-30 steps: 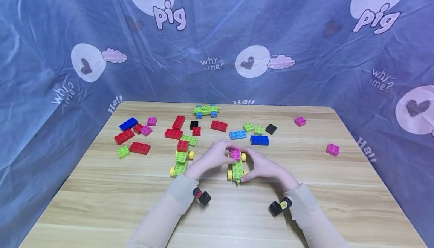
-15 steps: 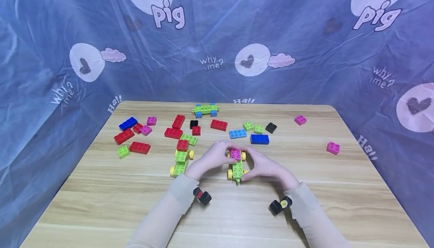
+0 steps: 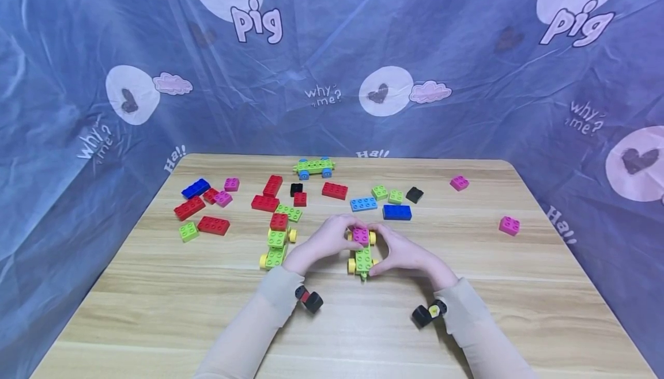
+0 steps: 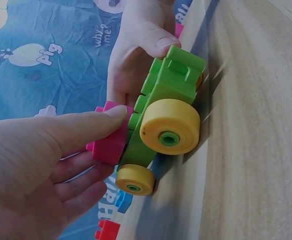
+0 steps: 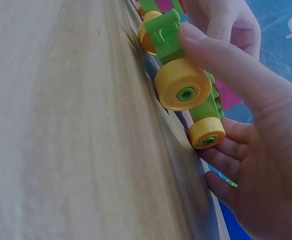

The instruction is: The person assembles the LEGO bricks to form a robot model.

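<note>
A green wheeled base [image 3: 363, 260] with yellow wheels stands on the wooden table between both hands. At its far end sits a pink two-by-two brick [image 3: 360, 236]. My left hand [image 3: 328, 236] pinches this brick, thumb on its near side and fingers behind; the left wrist view shows the brick [image 4: 109, 142] against the base's studs. My right hand [image 3: 407, 251] grips the base lengthwise, its thumb at the near end and its fingers by the far wheel, partly hidden. Left of them stands another yellow-wheeled green base [image 3: 275, 259] carrying a green and a red brick [image 3: 279, 222].
Loose red bricks [image 3: 214, 225], a dark blue brick [image 3: 397, 212] and a light blue brick [image 3: 363, 204] lie beyond the hands. A blue-wheeled green base [image 3: 314, 167] stands at the table's back edge. Two pink bricks [image 3: 509, 225] lie far right. A blue printed cloth [image 3: 332, 50] hangs behind.
</note>
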A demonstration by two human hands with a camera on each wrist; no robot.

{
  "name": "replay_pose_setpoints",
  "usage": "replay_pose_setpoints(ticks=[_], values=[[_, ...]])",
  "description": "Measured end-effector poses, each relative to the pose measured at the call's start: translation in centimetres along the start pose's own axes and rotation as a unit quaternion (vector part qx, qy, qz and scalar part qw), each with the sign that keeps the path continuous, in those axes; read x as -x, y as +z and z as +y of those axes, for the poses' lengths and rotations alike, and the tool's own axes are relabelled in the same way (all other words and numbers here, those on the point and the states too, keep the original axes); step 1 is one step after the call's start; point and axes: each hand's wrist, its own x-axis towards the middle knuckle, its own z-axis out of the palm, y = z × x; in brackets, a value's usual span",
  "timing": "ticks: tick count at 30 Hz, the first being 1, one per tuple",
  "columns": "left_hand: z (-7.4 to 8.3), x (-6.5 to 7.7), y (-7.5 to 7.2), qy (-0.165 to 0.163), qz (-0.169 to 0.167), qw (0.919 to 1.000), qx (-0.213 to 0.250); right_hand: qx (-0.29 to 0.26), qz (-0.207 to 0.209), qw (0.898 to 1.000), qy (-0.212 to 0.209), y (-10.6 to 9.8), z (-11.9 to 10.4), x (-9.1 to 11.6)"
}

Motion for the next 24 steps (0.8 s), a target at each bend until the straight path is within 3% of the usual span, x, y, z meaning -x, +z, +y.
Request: replay_pose_setpoints(ticks=[7,24], values=[[-0.21,0.16,-0.23,-0.004,-0.015,0.9999,0.001,0.000,-0.002,1.000,-0.001,0.05,0.10,-0.01],[0.12,0.04,-0.07,-0.002,0.002,1.0000,-0.006,0.000,0.003,1.000,0.003,-0.02,-0.01,-0.02]])
